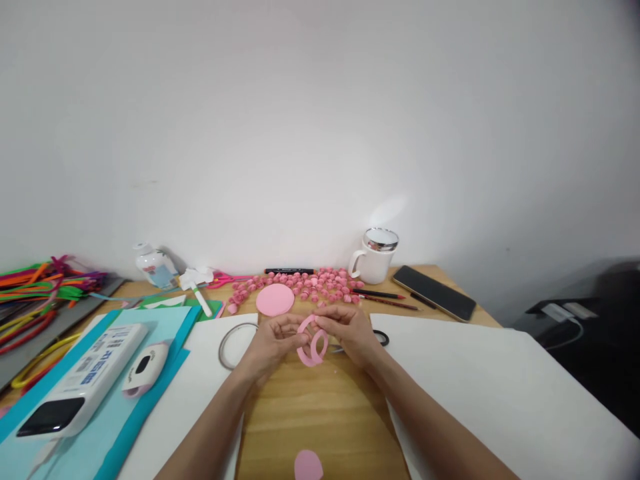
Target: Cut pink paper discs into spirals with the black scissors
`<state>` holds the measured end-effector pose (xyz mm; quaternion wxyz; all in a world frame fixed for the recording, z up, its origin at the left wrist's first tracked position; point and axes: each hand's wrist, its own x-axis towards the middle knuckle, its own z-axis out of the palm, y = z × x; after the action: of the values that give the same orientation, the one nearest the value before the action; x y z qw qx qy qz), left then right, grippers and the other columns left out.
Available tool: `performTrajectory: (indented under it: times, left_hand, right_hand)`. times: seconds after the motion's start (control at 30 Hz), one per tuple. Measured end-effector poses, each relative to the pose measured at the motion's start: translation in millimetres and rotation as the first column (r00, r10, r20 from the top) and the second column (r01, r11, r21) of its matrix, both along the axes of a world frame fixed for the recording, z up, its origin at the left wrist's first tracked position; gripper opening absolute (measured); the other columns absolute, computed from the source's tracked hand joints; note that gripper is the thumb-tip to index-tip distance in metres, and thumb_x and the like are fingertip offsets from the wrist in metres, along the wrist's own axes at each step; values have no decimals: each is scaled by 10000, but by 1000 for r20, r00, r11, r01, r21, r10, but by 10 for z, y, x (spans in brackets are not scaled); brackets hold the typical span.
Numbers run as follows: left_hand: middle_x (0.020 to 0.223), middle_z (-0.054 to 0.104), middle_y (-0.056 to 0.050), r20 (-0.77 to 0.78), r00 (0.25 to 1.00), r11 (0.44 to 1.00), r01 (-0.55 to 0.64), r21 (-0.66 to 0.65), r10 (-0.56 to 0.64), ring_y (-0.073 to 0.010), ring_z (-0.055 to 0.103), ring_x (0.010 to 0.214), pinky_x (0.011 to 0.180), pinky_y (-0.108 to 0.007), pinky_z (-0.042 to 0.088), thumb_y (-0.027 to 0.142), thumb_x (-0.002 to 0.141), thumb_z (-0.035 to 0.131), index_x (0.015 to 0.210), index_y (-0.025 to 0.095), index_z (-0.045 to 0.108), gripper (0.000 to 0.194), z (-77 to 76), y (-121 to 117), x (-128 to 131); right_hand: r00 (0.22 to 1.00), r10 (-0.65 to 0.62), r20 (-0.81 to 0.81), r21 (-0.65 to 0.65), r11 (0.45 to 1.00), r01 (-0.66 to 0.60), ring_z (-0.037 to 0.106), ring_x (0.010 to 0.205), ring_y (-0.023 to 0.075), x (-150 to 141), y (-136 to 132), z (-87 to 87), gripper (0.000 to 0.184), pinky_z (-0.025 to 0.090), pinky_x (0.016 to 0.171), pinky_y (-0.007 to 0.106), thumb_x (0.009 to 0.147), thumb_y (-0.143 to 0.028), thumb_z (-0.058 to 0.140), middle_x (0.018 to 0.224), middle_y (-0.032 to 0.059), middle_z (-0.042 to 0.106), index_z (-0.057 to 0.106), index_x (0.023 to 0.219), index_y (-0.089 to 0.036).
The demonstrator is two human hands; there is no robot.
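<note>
Over the wooden tabletop, a curled pink paper strip (312, 362) hangs in loops between my two hands. My left hand (275, 343) pinches it from the left side, its fingers bent around the outer loop. My right hand (344, 330) has its thumb and fingertips closed on the upper right of the strip. Just beyond my hands lies a flat pink paper circle (275, 300), and behind it many small rolled pink paper pieces (315, 283) are heaped. A cut piece of pink paper (308, 465) rests near the front edge.
A metal ring (221, 347) lies left of my hands; a black-rimmed loop (383, 338) shows at right. A white mug (375, 260), pencils (393, 303) and a phone (435, 293) stand or lie behind. At left are a white power bank (85, 380) and coloured pipe cleaners (45, 287).
</note>
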<state>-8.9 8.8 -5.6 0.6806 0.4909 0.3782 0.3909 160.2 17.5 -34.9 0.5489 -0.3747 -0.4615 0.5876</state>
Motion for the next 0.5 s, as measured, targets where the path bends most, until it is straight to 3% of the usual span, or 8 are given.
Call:
performTrajectory:
  times: [0.17,0.33,0.5]
  left_hand:
    - [770,698,-83,-30,999,1000,12,3,-12,-145,619,644,613,-235,460,222,638,710,863,111,642,260,20,-8,2]
    - [730,702,-82,-64,998,1000,12,24,-11,-163,631,654,647,-253,460,263,650,699,814,108,661,230,7,-7,-1]
    - [703,706,-70,-42,996,997,-78,-7,78,-157,627,618,611,-245,464,300,620,716,807,115,686,265,-2,9,3]
  right_hand:
    - [999,38,-38,-14,999,-39,611,558,140,-14,-13,-7,182,464,531,248,586,-277,742,639,22,684,666,693,-152]
    - [999,-8,-36,-17,1000,7,597,520,134,-22,-33,29,167,475,521,247,559,-251,756,567,3,661,664,661,-155]
    - [1000,-18,9,-9,1000,18,635,646,173,-20,-30,45,194,502,641,302,602,-310,725,718,42,710,707,739,-175]
